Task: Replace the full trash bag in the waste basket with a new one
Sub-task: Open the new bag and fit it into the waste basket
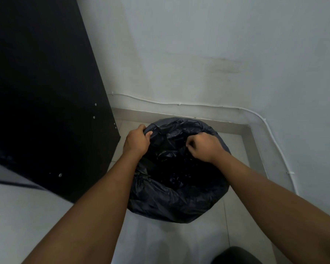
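Far left: a tall black cabinet panel [46, 82] dotted with small metal fasteners, its right edge running down to the floor just beside the bag and leaving only a narrow strip of pale tiled floor [120, 128] between them. Near left: a pale surface [17, 216], blurred, possibly a countertop or the top of an appliance. Then the left hand [136, 141], fingers curled and pressed together over a fold of black plastic at the far-left edge of the black trash bag [177, 189]. Centre: the bag spread wide over the waste basket, basket itself entirely hidden beneath the plastic, standing on the floor in the corner, close to the low tiled skirting [179, 116] at the foot of the far wall. Inside the mouth: only dark crumpled folds, contents too dark to make out. Then the right hand [205, 146], closed into a fist and pinching gathered plastic toward the right of the bag's opening, knuckles up. Right of the bag: open floor up to the skirting along the right wall [274, 73], more room there than on the cabinet side. Along both walls: a thin white cable [198, 106] clipped just above the skirting, bending down at the corner. Near right, at the bottom edge: a rounded dark shape [236, 256], cut off by the frame.
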{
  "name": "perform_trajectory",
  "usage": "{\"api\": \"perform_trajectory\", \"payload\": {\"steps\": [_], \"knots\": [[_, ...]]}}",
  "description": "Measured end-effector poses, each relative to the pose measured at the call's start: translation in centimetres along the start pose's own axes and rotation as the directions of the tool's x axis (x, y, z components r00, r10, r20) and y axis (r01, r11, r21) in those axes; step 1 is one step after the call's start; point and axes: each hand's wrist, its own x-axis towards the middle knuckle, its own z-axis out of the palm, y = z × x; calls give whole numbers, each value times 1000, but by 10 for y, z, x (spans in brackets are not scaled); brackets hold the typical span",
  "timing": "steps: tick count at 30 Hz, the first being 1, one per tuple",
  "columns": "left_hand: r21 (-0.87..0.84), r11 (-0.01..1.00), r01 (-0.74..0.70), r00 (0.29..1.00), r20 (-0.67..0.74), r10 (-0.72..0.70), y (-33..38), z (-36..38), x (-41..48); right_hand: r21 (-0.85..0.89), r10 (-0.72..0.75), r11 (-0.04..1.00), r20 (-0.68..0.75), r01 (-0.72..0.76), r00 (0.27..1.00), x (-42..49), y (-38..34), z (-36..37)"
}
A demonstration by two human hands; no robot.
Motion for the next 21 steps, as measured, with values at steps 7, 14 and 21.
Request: {"api": "perform_trajectory", "payload": {"steps": [7, 14, 21], "knots": [[0, 1000, 21, 996, 83, -21, 1, -8, -1, -119, 161, 969, -352, -215, 922, -35, 24, -7], [-108, 965, 239, 970, 59, -234, 2, -24, -19, 235, 598, 791, -105, -565, 795, -68, 36, -14], [231, 950, 210, 976, -104, -191, 11, -32, -58, 231, 689, 717, -91, -658, 719, -91, 19, -13]]}}
